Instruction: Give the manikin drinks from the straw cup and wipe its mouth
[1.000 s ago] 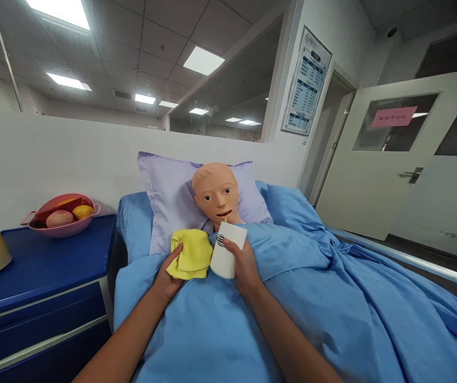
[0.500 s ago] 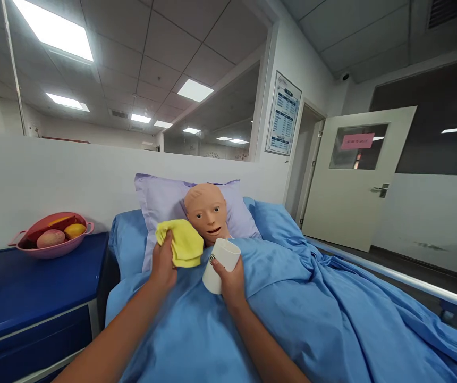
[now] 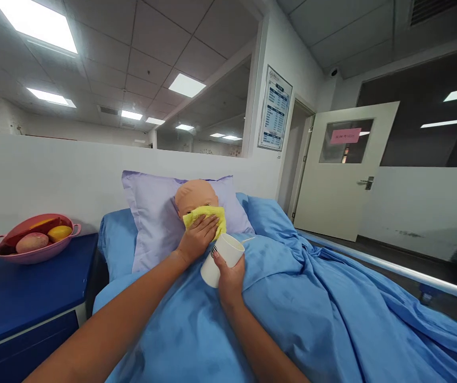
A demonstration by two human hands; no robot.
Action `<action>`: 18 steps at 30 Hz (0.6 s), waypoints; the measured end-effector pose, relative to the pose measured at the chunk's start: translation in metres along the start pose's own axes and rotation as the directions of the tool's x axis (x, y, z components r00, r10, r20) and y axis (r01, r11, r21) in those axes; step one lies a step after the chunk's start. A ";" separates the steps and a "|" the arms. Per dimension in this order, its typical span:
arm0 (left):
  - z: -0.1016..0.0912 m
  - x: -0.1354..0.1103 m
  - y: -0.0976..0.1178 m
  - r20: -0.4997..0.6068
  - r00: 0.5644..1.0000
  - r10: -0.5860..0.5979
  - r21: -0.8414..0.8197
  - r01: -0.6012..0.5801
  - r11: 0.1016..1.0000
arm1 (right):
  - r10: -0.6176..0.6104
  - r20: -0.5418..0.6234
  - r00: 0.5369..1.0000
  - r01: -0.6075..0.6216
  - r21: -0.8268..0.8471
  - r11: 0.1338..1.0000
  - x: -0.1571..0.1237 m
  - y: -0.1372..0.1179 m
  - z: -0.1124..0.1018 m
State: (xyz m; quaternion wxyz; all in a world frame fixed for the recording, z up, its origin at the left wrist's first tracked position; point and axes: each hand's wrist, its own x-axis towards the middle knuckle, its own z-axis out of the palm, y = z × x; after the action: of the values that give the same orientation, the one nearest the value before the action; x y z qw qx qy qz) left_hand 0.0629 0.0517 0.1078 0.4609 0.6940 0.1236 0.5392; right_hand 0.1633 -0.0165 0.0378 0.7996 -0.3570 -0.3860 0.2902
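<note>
1. Your left hand point(image 3: 199, 238) lies over the yellow cloth point(image 3: 221, 222), holding it against the mannequin head point(image 3: 193, 194). Your thumb is hidden, so I cannot tell whether you pinch the fabric; if you don't, a sideways wipe could leave it behind.

2. The cloth covers the mouth and nose and reaches almost to the eyes. Too firm a push there could roll the head on the lilac pillow point(image 3: 149, 207), since nothing visible braces it.

3. Just beside the cloth's lower edge, the white cup point(image 3: 227, 254) tilts over the bedding, its mouth turned toward the upper right. Any liquid inside, which I cannot make out, could spill if your wrist dips while you watch the face.

4. Your right hand point(image 3: 230, 276) is wrapped around the cup, thumb on its near side. A sweep of your left knuckles could knock its rim.

5. The straw point(image 3: 248, 239) leans out over the blue blanket point(image 3: 292, 287); further tipping could drip on it or let the straw slide out.
</note>
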 end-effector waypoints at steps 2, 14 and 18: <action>0.000 -0.006 -0.005 -0.023 0.999 -0.047 -0.061 0.046 0.997 | -0.005 0.006 1.000 0.005 0.023 1.000 -0.001 -0.002 0.001; -0.021 -0.041 -0.008 -0.033 0.999 -0.010 0.073 0.013 0.997 | 0.002 0.023 1.000 -0.003 0.032 0.999 0.000 -0.004 0.002; -0.012 -0.028 0.006 -0.123 0.969 0.216 0.223 -0.185 0.957 | 0.042 0.004 0.999 -0.041 -0.053 0.998 0.000 -0.001 0.000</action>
State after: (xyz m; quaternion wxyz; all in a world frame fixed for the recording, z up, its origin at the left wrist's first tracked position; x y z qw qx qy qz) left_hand 0.0399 0.0355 0.0945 0.3176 0.7064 0.1418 0.6165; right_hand 0.1638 -0.0171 0.0388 0.7827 -0.3851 -0.3881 0.2975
